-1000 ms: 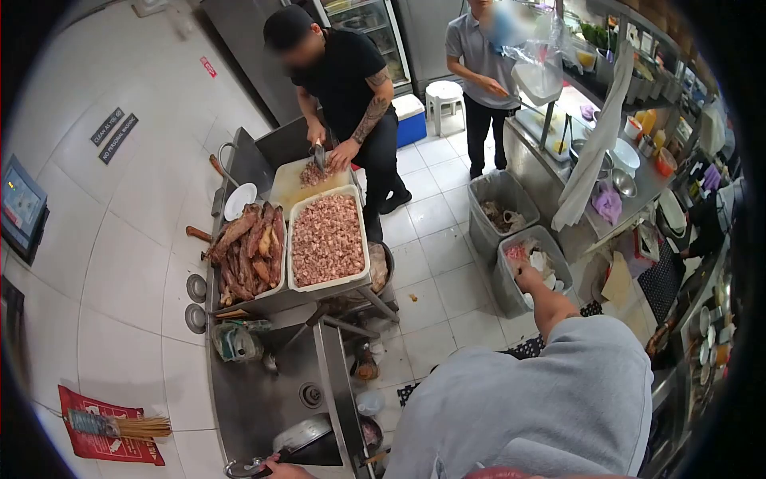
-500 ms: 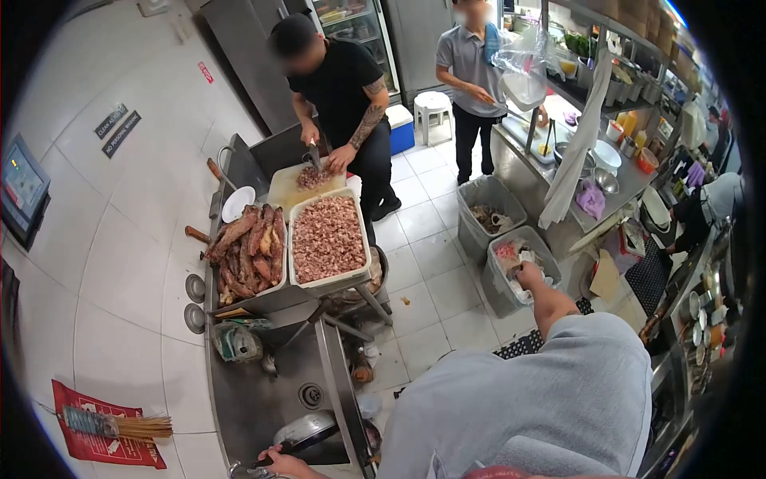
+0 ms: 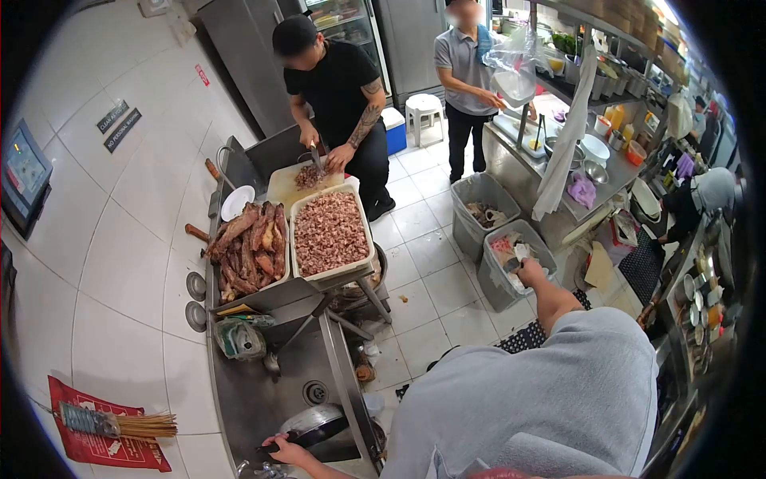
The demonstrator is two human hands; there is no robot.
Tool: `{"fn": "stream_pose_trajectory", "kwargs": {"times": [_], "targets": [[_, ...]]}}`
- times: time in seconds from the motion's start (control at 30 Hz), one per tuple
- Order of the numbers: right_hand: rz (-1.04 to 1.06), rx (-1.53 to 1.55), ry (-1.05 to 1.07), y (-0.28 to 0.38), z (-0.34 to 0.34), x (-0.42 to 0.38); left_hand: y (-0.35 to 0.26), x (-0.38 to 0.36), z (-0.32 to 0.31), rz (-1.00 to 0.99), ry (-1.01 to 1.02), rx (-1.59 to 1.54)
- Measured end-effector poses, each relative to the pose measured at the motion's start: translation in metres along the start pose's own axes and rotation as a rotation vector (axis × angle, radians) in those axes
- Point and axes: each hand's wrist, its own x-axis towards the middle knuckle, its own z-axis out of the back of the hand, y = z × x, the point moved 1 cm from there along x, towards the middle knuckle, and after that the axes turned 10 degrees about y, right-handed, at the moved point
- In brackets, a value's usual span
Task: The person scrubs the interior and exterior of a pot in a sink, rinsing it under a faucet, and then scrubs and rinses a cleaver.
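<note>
My left hand [image 3: 289, 452] is closed around the black handle of a frying pan [image 3: 317, 421], which sits tilted in the lower part of the metal sink [image 3: 275, 399]. On the other side, my right arm reaches out over a grey bin [image 3: 499, 294] lined with a plastic bag. My right hand [image 3: 531, 274] is closed above the bin's contents, its fingers curled inward. A small dark thing shows at the fingers, too small to name. Pale and pinkish scraps lie in the bin below it.
A second grey bin [image 3: 471, 188] stands behind. Cooked meat pieces [image 3: 247, 251] and a tub of chopped meat [image 3: 331, 231] rest beside the sink. A co-worker in black [image 3: 339, 96] chops meat on a board; another person [image 3: 467, 88] stands at the counter [image 3: 606, 195].
The frying pan and my left hand have shifted slightly up and to the right. My right hand stays over the bin, and the pale material beside it looks lower. The standing person's arm has moved.
</note>
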Motion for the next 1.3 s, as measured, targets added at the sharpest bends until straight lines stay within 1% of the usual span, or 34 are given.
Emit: {"fn": "stream_pose_trajectory", "kwargs": {"times": [0.07, 0.17, 0.27, 0.33, 0.5, 0.6, 0.67, 0.77, 0.9, 0.97, 1.1, 1.17, 1.23, 1.3], "targets": [[-0.005, 0.002, -0.009, 0.008, 0.007, -0.005, 0.006, 0.004, 0.006, -0.043, 0.072, 0.089], [0.016, -0.004, -0.023, 0.018, 0.013, -0.016, 0.005, 0.004, 0.004, -0.035, 0.073, 0.06], [0.024, -0.008, -0.029, 0.02, 0.011, -0.023, -0.012, -0.004, -0.007, -0.021, 0.055, 0.01], [0.043, -0.07, -0.05, 0.02, 0.005, -0.024, -0.002, -0.002, 0.0, -0.028, 0.054, 0.01], [0.025, -0.044, -0.021, 0.016, 0.0, -0.029, 0.007, -0.003, 0.011, -0.038, 0.063, 0.022], [0.035, -0.041, -0.024, 0.011, -0.002, -0.031, 0.001, -0.007, 0.012, -0.041, 0.052, -0.003], [0.036, -0.03, -0.021, 0.007, -0.005, -0.031, -0.007, -0.01, 0.01, -0.057, 0.004, 0.026], [0.044, -0.056, -0.039, 0.005, -0.008, -0.032, -0.006, -0.013, 0.016, -0.042, 0.012, 0.037], [0.018, -0.05, -0.004, 0.008, -0.01, -0.038, 0.004, -0.014, 0.028, -0.052, 0.021, 0.046], [0.013, -0.038, 0.008, 0.01, -0.011, -0.037, -0.004, -0.018, 0.023, -0.074, -0.011, -0.024], [0.064, -0.061, -0.005, 0.011, -0.017, -0.027, 0.0, -0.015, 0.027, -0.081, 0.006, 0.027], [0.085, -0.05, -0.007, 0.014, -0.015, -0.027, -0.002, -0.013, 0.025, -0.048, -0.056, -0.05], [0.111, -0.037, -0.031, 0.021, -0.01, -0.029, 0.006, -0.004, 0.031, -0.046, -0.06, -0.033], [0.108, -0.038, -0.012, 0.021, -0.01, -0.024, 0.014, 0.005, 0.035, -0.047, -0.062, -0.016]]}}
